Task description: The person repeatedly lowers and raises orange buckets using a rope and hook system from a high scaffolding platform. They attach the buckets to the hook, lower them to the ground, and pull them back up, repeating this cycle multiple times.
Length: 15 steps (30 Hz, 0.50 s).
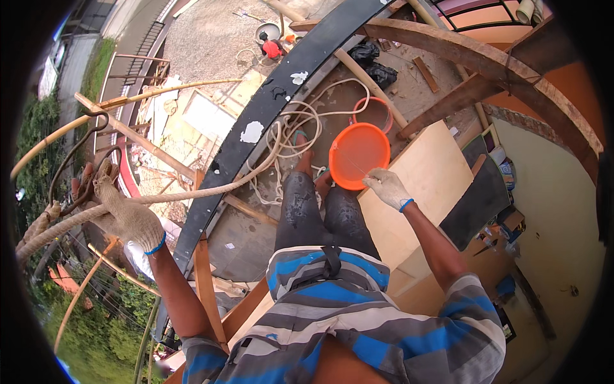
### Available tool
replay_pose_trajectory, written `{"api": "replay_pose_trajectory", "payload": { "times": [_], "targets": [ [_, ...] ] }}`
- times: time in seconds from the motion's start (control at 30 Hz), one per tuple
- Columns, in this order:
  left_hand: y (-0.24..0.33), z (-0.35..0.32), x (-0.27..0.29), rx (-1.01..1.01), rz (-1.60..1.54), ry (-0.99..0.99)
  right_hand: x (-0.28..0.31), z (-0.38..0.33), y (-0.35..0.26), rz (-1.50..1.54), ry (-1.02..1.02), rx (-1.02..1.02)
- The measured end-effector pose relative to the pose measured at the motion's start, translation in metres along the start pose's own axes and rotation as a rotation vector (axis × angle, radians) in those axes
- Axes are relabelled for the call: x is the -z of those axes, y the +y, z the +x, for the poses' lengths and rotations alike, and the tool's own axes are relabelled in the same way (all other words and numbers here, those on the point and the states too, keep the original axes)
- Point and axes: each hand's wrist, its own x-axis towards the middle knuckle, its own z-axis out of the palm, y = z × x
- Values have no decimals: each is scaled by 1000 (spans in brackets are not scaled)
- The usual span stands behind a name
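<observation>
My left hand (137,221), in a knitted glove with a blue cuff, is closed around a dark bent metal hook (83,137) at the left. A thick pale rope (211,190) crosses over this hand, and its knotted part (39,225) sits beside the hook. The rope's other end runs to loose coils (300,128) near my feet. My right hand (387,189), gloved the same way, is closed at the near rim of an orange bucket (361,150), on its thin wire handle. The bucket's inside faces up, and its handle is partly hidden by my fingers.
A black, chipped beam (256,118) slants across in front of my legs. Bamboo poles (137,141) and curved wooden beams (448,41) surround me. A pale board (425,185) lies at the right. Below are a second reddish bucket (377,109), black bags (382,75) and a person in red (272,48).
</observation>
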Motion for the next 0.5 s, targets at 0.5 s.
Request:
{"api": "replay_pose_trajectory", "payload": {
  "times": [0.5],
  "targets": [
    [-27, -2, 49, -122, 314, 239, -146, 193, 168, -69, -200, -92]
  ]
}}
